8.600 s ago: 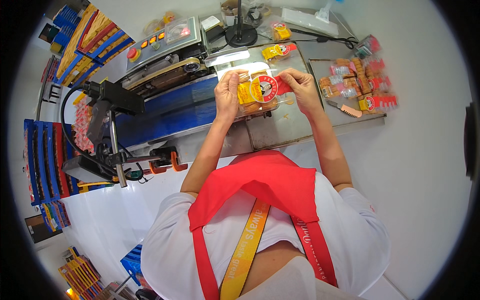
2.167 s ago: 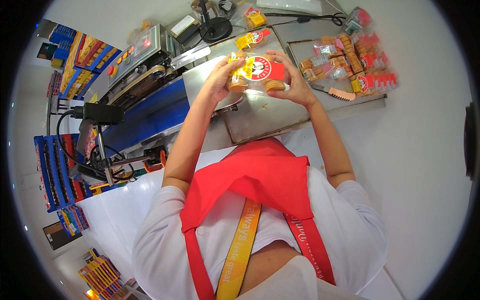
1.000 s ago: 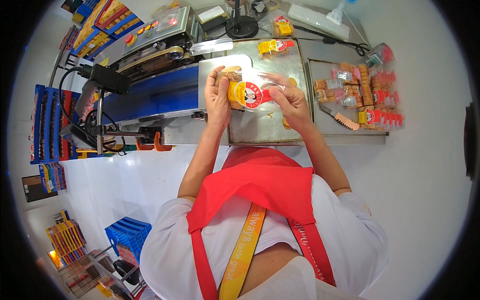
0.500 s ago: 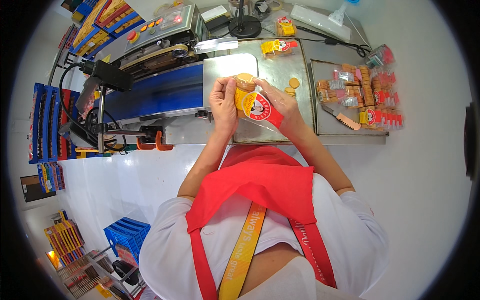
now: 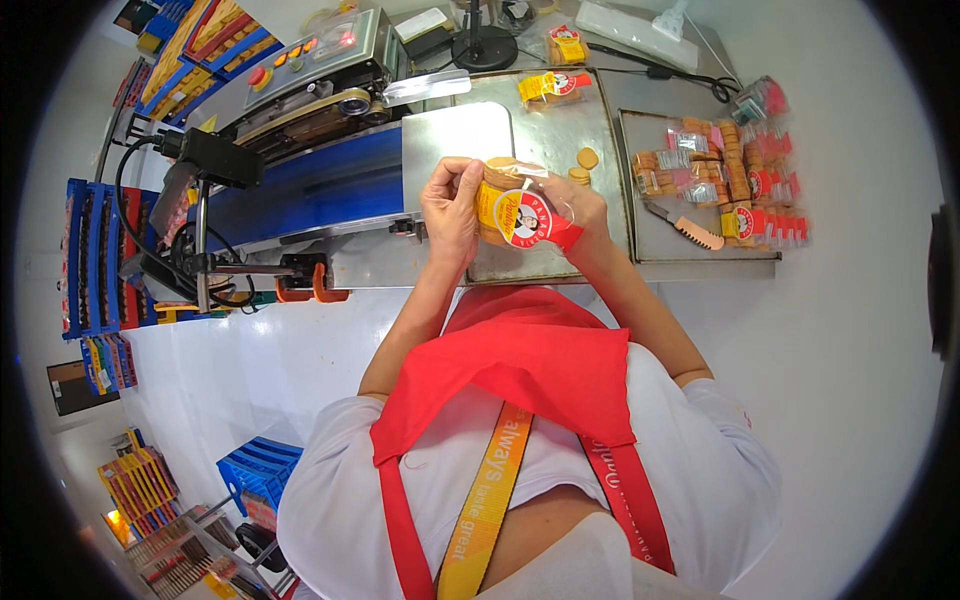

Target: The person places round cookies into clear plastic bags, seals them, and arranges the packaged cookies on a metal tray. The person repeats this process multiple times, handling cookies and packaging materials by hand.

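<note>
In front of my chest I hold a clear plastic bag of round cookies with a yellow and red label. My left hand grips its left side, thumb toward the cookies at the top. On the bag's right side, my right hand is closed on the plastic film; part of its fingers hides behind the bag. Just beyond that hand, loose cookies lie on a metal tray. Another labelled cookie bag rests at the tray's far end.
Left of me runs a sealing machine with a blue conveyor belt and a steel plate. A second tray at the right carries several packed cookie bags and a knife with a peach-coloured serrated part. Behind stands a black round base.
The cookie bag has shifted slightly right and its label has turned a little. My right hand has moved a bit right and down along the film; the left stays on the bag.
</note>
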Demonstrator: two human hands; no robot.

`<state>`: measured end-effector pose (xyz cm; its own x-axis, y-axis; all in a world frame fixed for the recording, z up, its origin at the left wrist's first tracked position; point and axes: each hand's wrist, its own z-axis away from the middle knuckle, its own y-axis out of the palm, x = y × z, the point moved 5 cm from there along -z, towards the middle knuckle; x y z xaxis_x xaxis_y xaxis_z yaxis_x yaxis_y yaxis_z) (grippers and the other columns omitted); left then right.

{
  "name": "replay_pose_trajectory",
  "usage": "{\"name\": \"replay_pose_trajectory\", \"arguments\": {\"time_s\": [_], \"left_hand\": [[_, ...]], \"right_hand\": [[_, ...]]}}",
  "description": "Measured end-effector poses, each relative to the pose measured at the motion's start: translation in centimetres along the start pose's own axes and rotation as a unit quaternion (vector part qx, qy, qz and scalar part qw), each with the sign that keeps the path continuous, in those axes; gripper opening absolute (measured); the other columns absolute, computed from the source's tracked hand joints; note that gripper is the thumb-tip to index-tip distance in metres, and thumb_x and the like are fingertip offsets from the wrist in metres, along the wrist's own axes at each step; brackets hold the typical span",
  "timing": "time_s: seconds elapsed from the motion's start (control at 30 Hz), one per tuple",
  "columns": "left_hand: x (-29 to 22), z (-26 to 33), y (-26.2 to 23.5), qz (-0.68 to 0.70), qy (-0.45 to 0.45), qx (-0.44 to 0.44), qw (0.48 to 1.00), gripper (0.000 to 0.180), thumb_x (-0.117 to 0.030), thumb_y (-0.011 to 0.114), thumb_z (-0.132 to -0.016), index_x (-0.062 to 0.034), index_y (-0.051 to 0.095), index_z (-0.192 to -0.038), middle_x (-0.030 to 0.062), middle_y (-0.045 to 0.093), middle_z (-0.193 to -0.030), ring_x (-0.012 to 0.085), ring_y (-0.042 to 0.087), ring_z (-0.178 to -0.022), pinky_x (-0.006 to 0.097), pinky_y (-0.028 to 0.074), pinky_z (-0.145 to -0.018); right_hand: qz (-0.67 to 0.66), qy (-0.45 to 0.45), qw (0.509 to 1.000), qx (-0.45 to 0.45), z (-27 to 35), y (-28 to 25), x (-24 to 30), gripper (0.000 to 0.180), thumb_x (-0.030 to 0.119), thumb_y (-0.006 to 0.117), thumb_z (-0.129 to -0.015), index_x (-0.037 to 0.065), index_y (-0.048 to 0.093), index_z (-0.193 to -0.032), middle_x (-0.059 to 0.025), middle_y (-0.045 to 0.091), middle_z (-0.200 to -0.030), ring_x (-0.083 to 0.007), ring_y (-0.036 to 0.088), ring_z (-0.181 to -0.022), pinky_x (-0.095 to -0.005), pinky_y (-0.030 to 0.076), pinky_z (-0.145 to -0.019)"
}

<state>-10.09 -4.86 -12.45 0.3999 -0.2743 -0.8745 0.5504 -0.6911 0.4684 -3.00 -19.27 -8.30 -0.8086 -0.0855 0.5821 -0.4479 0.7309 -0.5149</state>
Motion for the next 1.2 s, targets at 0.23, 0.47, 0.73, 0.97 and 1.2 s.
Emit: {"name": "replay_pose_trajectory", "arguments": {"time_s": [0.23,0.47,0.73,0.97,1.2], "left_hand": [[0.5,0.4,-0.6,0.006,-0.011,-0.053,0.999,0.011,-0.011,0.059,-0.09,-0.0024,0.059,-0.084,-0.001,0.059,-0.077,0.0026,0.051,-0.07,0.017,0.042,-0.063],[0.7,0.4,-0.5,0.047,-0.105,-0.005,0.993,0.023,-0.026,0.048,-0.096,-0.0048,0.053,-0.103,0.0035,0.058,-0.095,0.0073,0.055,-0.083,0.022,0.047,-0.072],[2.1,1.6,-2.7,0.016,-0.115,-0.054,0.992,0.017,-0.017,0.058,-0.091,-0.0043,0.057,-0.08,0.0007,0.06,-0.075,0.0062,0.054,-0.066,0.021,0.047,-0.063],[0.1,1.7,-2.9,-0.134,0.056,-0.065,0.987,0.019,-0.017,0.057,-0.091,-0.0064,0.055,-0.075,0.0005,0.059,-0.072,0.0051,0.053,-0.062,0.019,0.045,-0.056],[0.0,1.0,-3.6,-0.001,-0.099,-0.046,0.994,0.011,-0.016,0.052,-0.093,-0.0059,0.052,-0.091,0.0021,0.06,-0.083,0.0067,0.058,-0.073,0.021,0.05,-0.063]], "right_hand": [[-0.021,-0.028,0.999,-0.033,0.0,0.6,-0.1,0.053,0.006,0.068,-0.07,-0.001,0.052,-0.119,-0.0145,0.062,-0.109,-0.0273,0.064,-0.092,-0.0315,0.053,-0.076],[-0.051,-0.031,0.998,-0.002,-0.7,1.2,-1.4,0.047,0.004,0.066,-0.071,-0.001,0.055,-0.116,-0.017,0.063,-0.105,-0.0288,0.064,-0.089,-0.0318,0.053,-0.075],[-0.061,-0.016,0.998,0.013,0.4,1.5,-1.5,0.045,0.003,0.066,-0.071,-0.001,0.056,-0.115,-0.0169,0.063,-0.106,-0.0288,0.065,-0.09,-0.0312,0.053,-0.078],[-0.082,-0.022,0.996,0.008,0.9,2.0,-0.9,0.05,0.002,0.068,-0.067,-0.001,0.056,-0.116,-0.015,0.064,-0.104,-0.0266,0.065,-0.09,-0.0303,0.053,-0.076],[-0.025,0.01,0.999,0.023,0.7,2.8,-1.5,0.041,0.002,0.062,-0.073,0.0,0.057,-0.113,-0.0137,0.064,-0.106,-0.0268,0.065,-0.09,-0.0329,0.053,-0.078]]}}
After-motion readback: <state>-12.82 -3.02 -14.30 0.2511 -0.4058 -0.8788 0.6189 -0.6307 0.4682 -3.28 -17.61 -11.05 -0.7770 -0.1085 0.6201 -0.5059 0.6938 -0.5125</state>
